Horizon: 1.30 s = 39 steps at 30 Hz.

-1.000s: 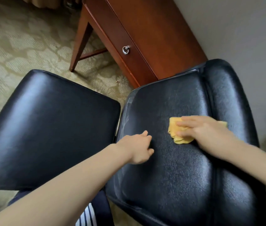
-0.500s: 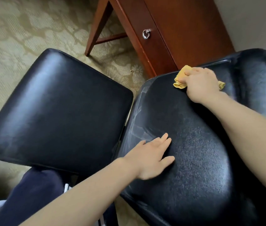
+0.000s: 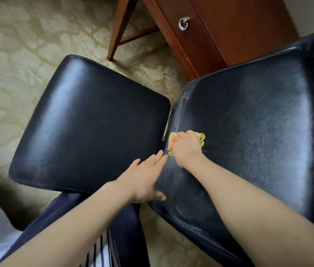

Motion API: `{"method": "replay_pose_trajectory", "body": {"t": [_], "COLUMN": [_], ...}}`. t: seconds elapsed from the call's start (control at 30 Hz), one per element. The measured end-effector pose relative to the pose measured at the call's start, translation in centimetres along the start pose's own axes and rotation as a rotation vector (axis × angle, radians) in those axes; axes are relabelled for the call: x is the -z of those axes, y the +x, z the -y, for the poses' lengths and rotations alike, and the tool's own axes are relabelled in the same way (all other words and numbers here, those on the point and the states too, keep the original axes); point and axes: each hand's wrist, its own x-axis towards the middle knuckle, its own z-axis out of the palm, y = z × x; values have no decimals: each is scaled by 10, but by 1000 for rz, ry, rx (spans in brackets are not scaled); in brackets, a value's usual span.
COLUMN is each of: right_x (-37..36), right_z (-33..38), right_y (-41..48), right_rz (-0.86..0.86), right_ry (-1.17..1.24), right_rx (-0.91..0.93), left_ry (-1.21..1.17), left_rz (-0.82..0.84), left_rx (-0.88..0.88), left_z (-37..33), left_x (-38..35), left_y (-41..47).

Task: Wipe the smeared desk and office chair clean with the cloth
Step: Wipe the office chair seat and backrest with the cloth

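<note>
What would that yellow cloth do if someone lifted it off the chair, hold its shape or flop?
Probably flop: the cloth lies crumpled in soft folds under the right hand. It looks light, since it bunches up small beneath one hand. It would likely slide easily when pushed, as the black chair surface looks smooth and shiny.

Crumpled yellow cloth [image 3: 201, 138] on black chair [image 3: 258, 122], left edge.
</note>
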Motion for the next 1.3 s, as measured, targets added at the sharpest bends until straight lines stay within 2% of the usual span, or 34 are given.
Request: {"method": "replay_pose_trajectory", "body": {"t": [0.27,0.57,0.73,1.0,1.13,1.3], "right_x": [-12,-17,-16,24,25,-5], "right_z": [62,52,13,-53,-22,46], "right_y": [-89,-159,-171,-123,-88,-101], "right_rz": [43,-27,-88,-193,-173,-197], "right_ry": [127,216,241,143,250,295], "right_rx": [54,176,60,-306,-393,-280], "left_ry": [138,141,132,168,167,117], "left_rz": [-48,-59,-95,-224,-210,-217], "left_rx": [-82,-141,-108,-23,31,76], "left_z": [5,-8,-11,-18,-12,-12], "left_x": [36,40,34,-3,-27,-38], "left_y": [-4,-22,-42,-71,-87,-106]}}
